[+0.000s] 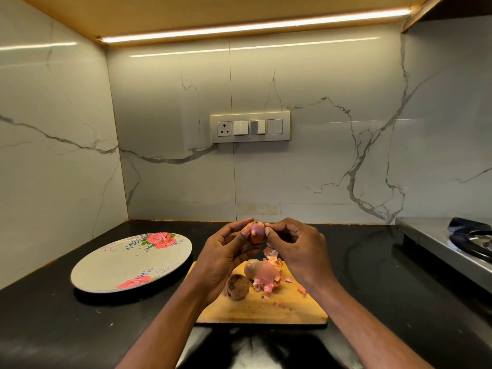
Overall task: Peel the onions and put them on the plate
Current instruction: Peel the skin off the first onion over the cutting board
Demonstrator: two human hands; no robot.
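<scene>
Raised above the far edge of a rectangular light wooden cutting board point(266, 307), a small partly peeled reddish onion point(256, 233) was held between both hands. The left hand point(226, 251) was curled around the onion from the left, with its thumb and fingertips pressed against the bulb. The right hand point(295, 249) was closed on the onion's right side, its fingertips pinched at the papery skin near the top. A patch of purple flesh was exposed on the side turned toward the camera.

On the board, two more small brown-skinned unpeeled onions were seen: one point(237, 286) at the near left and another point(252, 268) just behind it, partly hidden by the left hand. A heap of pink, papery onion peels point(269, 280) was lying just beside them on the right, with smaller scraps scattered toward the near right of the board.

A round grey plate with red rose patterns point(127, 265) was set on the black stone counter point(53, 328) to the left of the board, apart from it. A steel gas stove point(458, 246) was visible at the far right, and a beige switch panel point(250, 127) was mounted on the white marbled wall behind.
</scene>
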